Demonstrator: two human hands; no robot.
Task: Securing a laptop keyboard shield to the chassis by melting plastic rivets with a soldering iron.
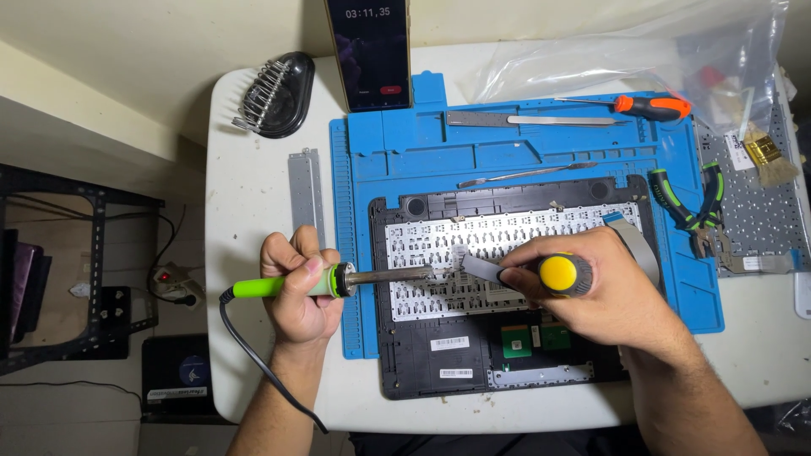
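Head view, left hand grip closed around soldering iron, right hand grip closed around scraper

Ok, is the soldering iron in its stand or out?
Out. The left hand holds the soldering iron over the keyboard; the coil stand sits empty.

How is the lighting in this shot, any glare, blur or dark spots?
Head view: bright, even light on the white table and blue mat; glare on the plastic bag; left floor area dim; both hands, left and right, sharp, without motion blur.
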